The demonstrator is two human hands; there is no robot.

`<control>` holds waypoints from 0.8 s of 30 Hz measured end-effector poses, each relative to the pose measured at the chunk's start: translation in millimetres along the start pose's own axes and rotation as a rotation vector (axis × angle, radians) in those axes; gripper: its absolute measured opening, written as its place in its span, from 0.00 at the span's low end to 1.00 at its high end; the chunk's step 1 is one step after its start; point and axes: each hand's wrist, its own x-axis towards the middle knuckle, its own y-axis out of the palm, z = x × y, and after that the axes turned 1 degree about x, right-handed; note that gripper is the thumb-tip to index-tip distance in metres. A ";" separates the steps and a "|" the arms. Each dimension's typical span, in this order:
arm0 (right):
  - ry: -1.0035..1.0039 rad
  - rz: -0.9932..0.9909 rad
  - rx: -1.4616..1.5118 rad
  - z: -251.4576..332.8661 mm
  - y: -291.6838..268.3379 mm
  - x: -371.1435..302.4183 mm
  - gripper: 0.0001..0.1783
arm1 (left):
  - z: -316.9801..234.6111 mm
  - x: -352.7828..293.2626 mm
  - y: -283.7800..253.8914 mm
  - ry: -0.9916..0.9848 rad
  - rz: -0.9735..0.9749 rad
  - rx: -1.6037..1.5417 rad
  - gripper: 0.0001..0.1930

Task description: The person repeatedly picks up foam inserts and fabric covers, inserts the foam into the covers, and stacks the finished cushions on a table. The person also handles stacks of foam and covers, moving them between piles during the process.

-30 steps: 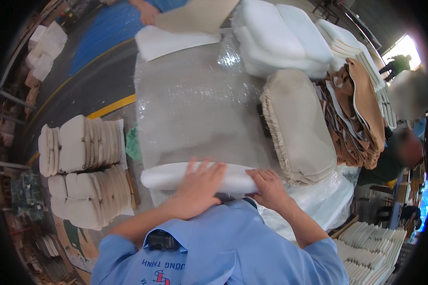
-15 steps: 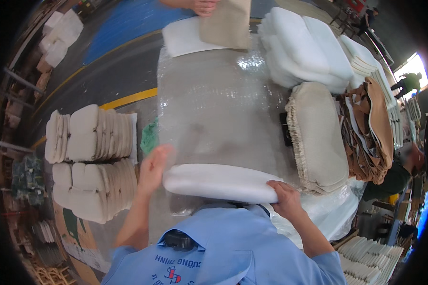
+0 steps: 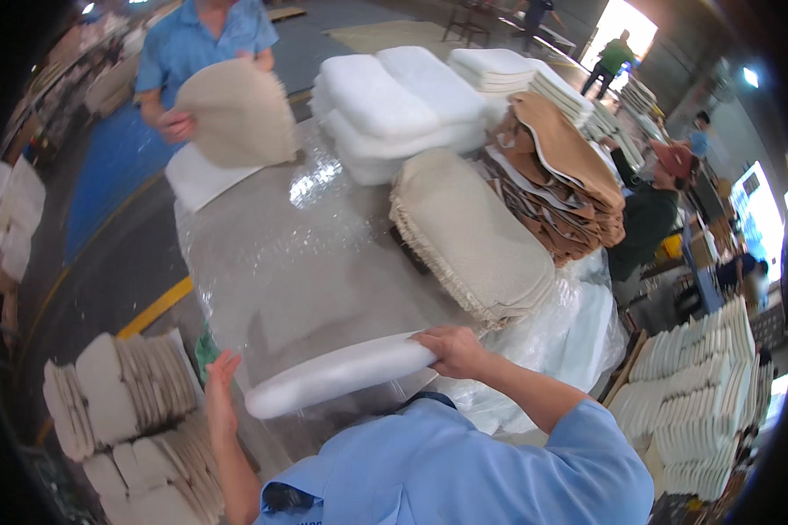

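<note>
Stacks of beige pads (image 3: 123, 398) sit low on the left, then the left hand (image 3: 219, 398) is open, fingers spread, flat against the near end of the white foam pad (image 3: 341, 376). The right hand (image 3: 451, 350) is clamped on the other end, holding it just above the plastic-covered worktop (image 3: 298, 262). I'd say keep it level and support both ends so it doesn't sag. Beige covers (image 3: 468, 236) are stacked to the right.

Left hand (image 3: 220, 398) blurred; foam pad (image 3: 337, 374) near edge hidden.
</note>
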 end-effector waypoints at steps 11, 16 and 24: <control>-0.032 0.014 -0.181 2.7 -25.1 0.4 0.46 | -75.6 -30.2 203.4 0.537 0.385 1.142 0.36; 0.059 -0.195 0.356 -53.2 -73.1 -16.2 0.51 | -73.6 -21.8 206.2 0.534 0.386 1.159 0.33; 0.439 -0.078 -0.242 -177.4 -127.1 -63.0 0.35 | -65.3 -17.3 202.9 0.529 0.354 1.211 0.34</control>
